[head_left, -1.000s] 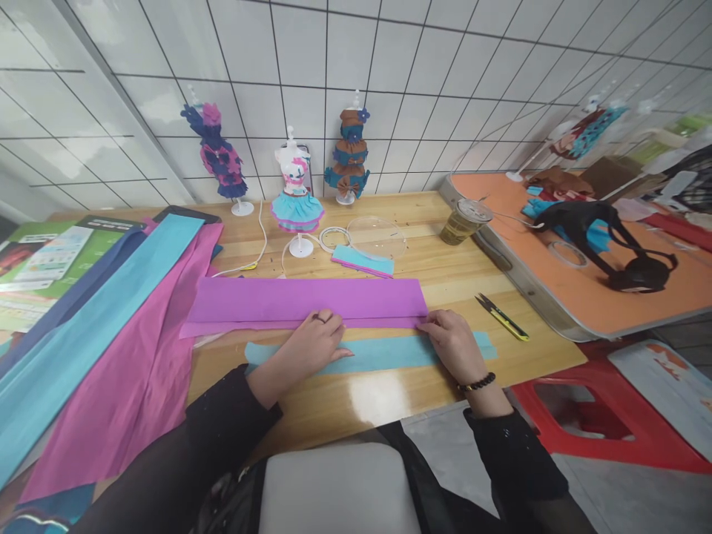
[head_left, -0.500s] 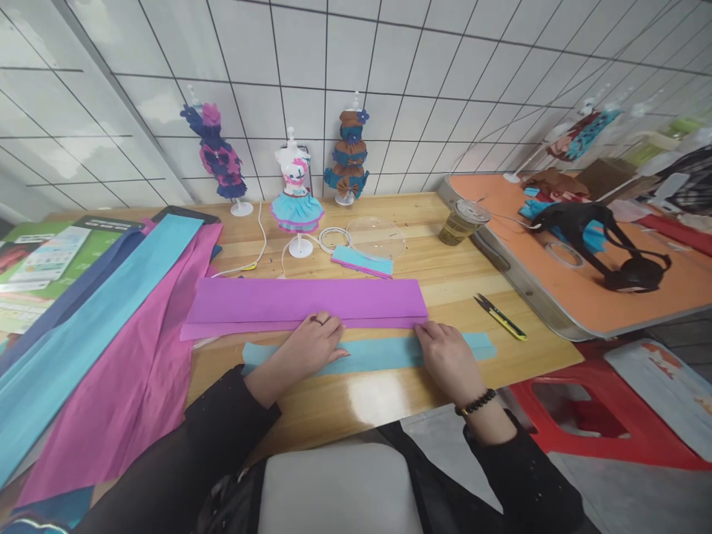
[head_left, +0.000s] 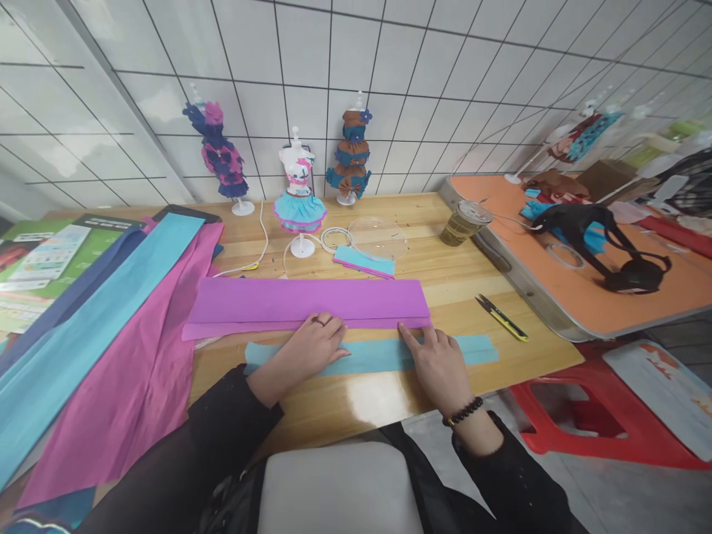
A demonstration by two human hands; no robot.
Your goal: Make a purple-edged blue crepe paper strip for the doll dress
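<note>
A purple folded strip of fabric or crepe paper lies lengthwise across the table. Its near edge is doubled into a narrow fold. My left hand presses on that fold near the middle, fingers bent over it and thumb stretched out to the side. Toward the strip's right end, my right hand lies with its index finger extended onto the fold and the other fingers apart from it. Beneath both hands runs a light-blue strip, partly covered by them.
Yellow-and-black thread snips lie to the right. Behind are a small blue-and-pink folded piece, a clear round lid, a lidded cup and dressed mini mannequins. Long pink and blue strips cover the left side.
My right hand has shifted a little left along the purple strip's fold, and its index finger has stretched out. The left hand stays in place on the strip.
</note>
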